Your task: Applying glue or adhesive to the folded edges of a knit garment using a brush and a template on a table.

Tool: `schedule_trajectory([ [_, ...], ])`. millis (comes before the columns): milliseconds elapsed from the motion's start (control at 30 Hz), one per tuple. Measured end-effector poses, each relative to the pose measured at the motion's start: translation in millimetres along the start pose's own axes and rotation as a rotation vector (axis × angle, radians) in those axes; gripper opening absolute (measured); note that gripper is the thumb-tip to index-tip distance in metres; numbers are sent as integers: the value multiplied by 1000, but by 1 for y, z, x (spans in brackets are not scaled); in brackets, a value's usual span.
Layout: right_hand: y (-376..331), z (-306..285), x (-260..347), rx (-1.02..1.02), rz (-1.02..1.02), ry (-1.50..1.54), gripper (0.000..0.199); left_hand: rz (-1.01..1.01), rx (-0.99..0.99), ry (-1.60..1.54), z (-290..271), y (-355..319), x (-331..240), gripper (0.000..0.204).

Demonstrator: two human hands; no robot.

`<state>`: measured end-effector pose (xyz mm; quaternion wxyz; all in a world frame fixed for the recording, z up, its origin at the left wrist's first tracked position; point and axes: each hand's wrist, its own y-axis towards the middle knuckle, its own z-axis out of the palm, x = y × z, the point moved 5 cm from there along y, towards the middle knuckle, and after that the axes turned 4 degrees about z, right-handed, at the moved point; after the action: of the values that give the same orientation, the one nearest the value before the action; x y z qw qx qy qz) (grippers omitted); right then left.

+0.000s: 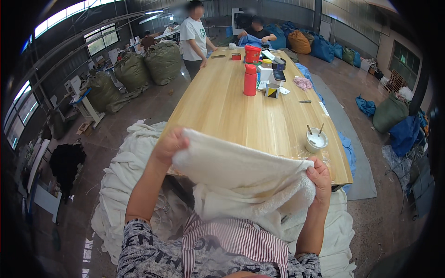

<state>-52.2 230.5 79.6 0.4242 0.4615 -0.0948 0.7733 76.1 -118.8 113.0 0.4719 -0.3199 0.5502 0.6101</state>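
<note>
A white towel (241,169) with a fluffy surface is stretched between my two hands, above the near end of the table and in front of my striped apron. My left hand (170,147) is closed on its upper left corner, slightly blurred. My right hand (319,180) pinches the upper right corner, thumb on top. The towel's lower part hangs in loose folds toward my lap. Heaps of white cloth (127,169) lie to the left of the table's near end, with more white cloth (331,231) at my right.
On the wooden table (213,111) stand a white tub (316,140) with two handles sticking out, a red bottle (250,81), a red bucket (252,54) and a pink cloth (302,83). Two people are at its far end. Large stuffed sacks (162,62) line the left; more sacks lie at the right.
</note>
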Motion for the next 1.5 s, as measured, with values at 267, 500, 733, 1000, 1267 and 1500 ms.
schedule_trajectory([
  [267,35,40,-7,-36,98,-1057,38,-160,-287,185,-13,101,16,24],
  [500,35,92,-30,389,-41,-1218,50,-320,249,3,110,105,116,19],
  [733,41,50,-24,70,-98,-1149,45,-400,214,-486,125,81,127,37],
  [1000,65,0,-52,-108,65,-632,34,-425,102,-28,110,86,126,40],
  [1267,51,-20,-52,-252,-17,-748,16,-436,54,217,93,89,163,45],
  [1500,60,-42,-47,-379,-154,-659,12,-381,49,401,105,105,161,42],
])
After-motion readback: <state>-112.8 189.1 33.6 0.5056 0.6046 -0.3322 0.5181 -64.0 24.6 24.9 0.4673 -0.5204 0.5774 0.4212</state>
